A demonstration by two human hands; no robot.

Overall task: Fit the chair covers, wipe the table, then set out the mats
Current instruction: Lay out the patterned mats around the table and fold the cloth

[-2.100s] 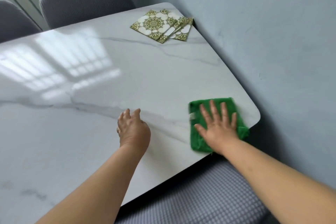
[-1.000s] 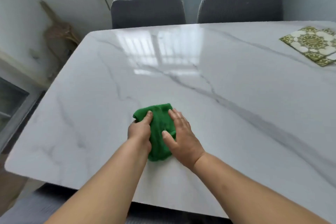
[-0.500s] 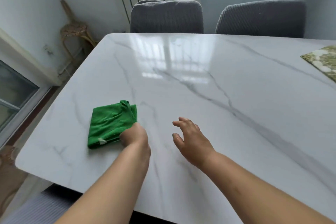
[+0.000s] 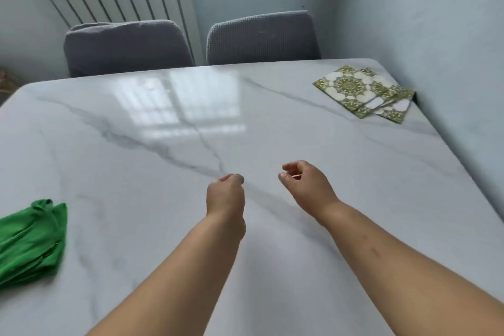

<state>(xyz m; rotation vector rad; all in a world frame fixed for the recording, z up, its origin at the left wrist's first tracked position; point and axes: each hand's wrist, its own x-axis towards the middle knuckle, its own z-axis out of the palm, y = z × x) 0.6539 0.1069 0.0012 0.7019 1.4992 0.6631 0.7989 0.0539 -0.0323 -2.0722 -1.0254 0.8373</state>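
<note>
Let go of the green cloth [image 4: 31, 240] since half a second back, left it crumpled and soft-looking at the bench's left edge, well apart from both hands. Head view: left hand [image 4: 225, 196] loosely curled over the middle, holding nothing; right hand [image 4: 306, 189] half-open, fingers bent, also holding nothing. Glossy white marble-look bench [image 4: 245, 123] with grey veins. Square mats [image 4: 364, 91], green-gold floral print, fanned out in the far right corner. Two chairs [image 4: 263, 37] behind in ribbed grey covers. No readable writing anywhere.
</note>
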